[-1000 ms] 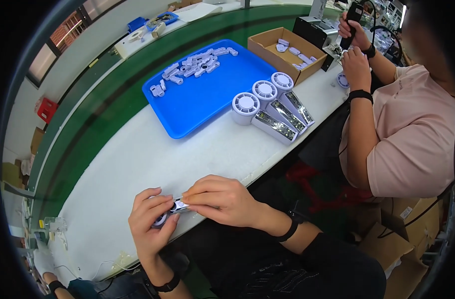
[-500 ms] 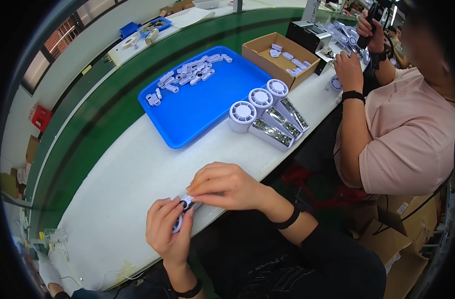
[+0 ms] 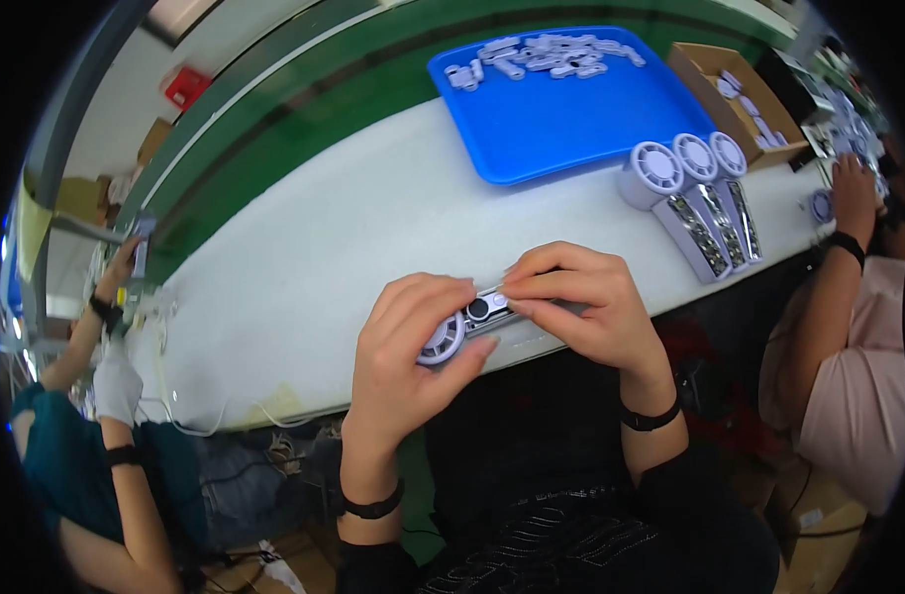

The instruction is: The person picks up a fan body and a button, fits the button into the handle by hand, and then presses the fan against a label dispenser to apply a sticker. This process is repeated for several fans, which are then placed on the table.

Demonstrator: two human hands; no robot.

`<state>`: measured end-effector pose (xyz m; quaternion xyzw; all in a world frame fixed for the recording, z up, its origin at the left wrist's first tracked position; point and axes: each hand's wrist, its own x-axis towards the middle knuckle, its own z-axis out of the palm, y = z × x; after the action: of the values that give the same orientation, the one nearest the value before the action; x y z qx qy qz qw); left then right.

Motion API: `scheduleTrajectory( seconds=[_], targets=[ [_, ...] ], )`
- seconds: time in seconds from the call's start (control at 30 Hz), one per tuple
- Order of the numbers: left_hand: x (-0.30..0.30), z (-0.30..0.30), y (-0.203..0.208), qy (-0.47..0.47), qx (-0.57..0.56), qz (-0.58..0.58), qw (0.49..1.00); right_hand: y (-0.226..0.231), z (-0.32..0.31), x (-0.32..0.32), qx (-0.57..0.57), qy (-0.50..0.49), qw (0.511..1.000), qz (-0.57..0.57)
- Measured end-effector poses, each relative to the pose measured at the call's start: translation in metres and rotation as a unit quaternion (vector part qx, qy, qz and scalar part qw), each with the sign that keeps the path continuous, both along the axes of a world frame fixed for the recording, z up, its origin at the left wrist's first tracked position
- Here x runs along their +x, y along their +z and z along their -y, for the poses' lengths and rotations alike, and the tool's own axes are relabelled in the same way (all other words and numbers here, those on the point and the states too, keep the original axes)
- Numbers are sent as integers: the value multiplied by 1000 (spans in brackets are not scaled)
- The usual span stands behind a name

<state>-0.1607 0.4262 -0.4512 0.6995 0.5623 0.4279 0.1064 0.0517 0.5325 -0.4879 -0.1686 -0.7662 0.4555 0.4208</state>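
My left hand (image 3: 408,342) is closed round the round, vented head of a pale lavender handheld fan (image 3: 445,343) just above the table. On the fan's handle lies a small pale cover piece (image 3: 489,305) with a dark round spot. The thumb and fingers of my right hand (image 3: 583,302) pinch the far end of that piece at the handle; they hide most of the handle. Three similar fans (image 3: 657,168) lie side by side at the right, their handles exposing shiny inner parts.
A blue tray (image 3: 581,134) holds a pile of small lavender pieces (image 3: 561,54) at the back. Beside it stands a cardboard box (image 3: 690,74) with a few parts. Co-workers sit at both sides; one wears a white glove (image 3: 117,384). A thin cable (image 3: 215,431) runs along the left table edge.
The view has swung left, bringing the left co-worker into sight and shifting the tray and fans rightward. Both hands remain on the fan, which now lies more level, its head showing more.
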Motion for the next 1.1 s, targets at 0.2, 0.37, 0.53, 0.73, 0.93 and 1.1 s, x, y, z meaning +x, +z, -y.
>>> scheduleTrajectory(
  seconds=[0.2, 0.37, 0.53, 0.73, 0.93, 1.1],
  targets=[
    [-13, -2, -13, -21, 70, -93, 993, -4, 2, -6, 29, -14, 999, 5],
    [-19, -6, -14, -42, 67, -93, 992, -3, 1, -3, 59, -9, 998, 4],
    [-18, -7, -15, -42, 31, -54, 997, -6, 2, -5, 115, -18, 993, 0],
    [-21, -10, -15, -66, 37, -51, 996, -3, 5, -9, 134, -39, 990, -2],
    [-23, -13, -15, -96, 44, -38, 994, -2, 2, -6, 110, -27, 994, 9],
    [-17, -8, -17, -64, 60, -85, 992, 5, -2, -4, 179, -37, 983, 28]
  ],
)
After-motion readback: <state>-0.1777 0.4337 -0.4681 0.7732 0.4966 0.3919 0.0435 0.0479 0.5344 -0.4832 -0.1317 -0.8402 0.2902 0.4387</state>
